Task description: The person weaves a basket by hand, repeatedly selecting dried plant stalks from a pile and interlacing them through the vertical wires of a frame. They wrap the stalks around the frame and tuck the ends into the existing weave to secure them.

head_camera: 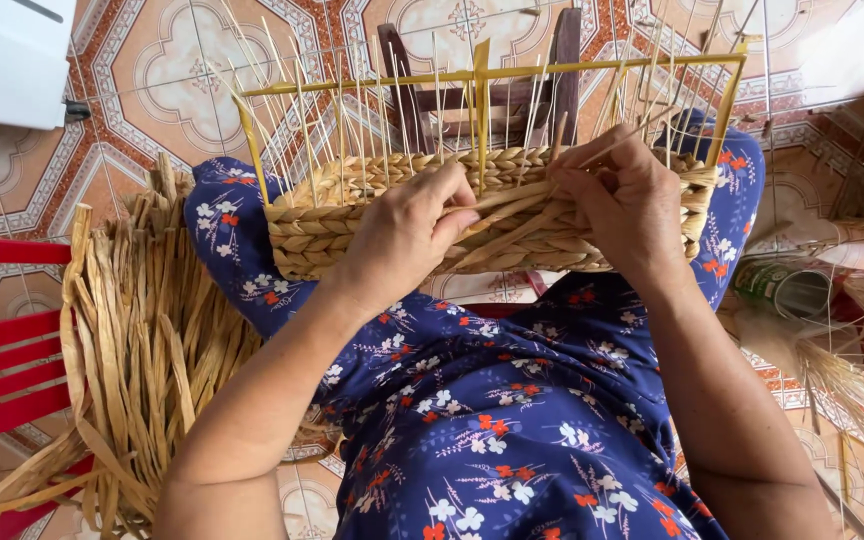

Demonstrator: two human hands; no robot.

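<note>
Both hands work on a half-woven basket (352, 225) resting on the lap: left hand (407, 235) curled, pinching flat straw strands (497, 215); right hand (622, 195) closed on the same strands, wrist bent downward.

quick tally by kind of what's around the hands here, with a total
hands: 2, left hand and right hand, both on the strands
woven basket on a yellow frame: 1
bundle of loose strands: 1
green can: 1
red chair: 1
total: 6
</note>
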